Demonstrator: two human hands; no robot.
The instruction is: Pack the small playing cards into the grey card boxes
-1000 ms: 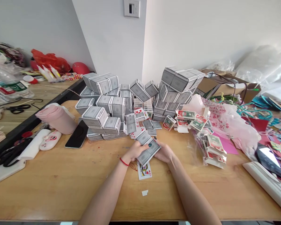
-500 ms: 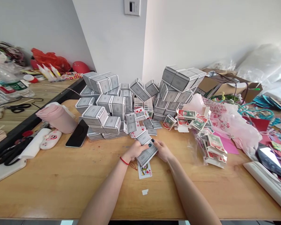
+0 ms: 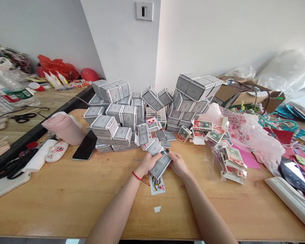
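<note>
Between my hands, grey-backed playing cards are held low over the table, backs up. My left hand grips their left side with its thumb across the top. On the right side my right hand pinches the edge, thumb on top and fingers underneath. Below them a queen of hearts lies face up, partly covered. Just beyond, loose cards lie spread, some face up, some back up. Stacked blocks made of the same cards stand behind on the left, and more blocks rise on the right.
Torn card boxes and clear wrap lie to the right, near a pink plastic bag. At left are a phone, a pink cup and scissors. A scrap of white paper lies in front.
The view has shifted slightly. Both hands keep hold of the cards in nearly the same place, and the queen of hearts shows a little more from under them.
</note>
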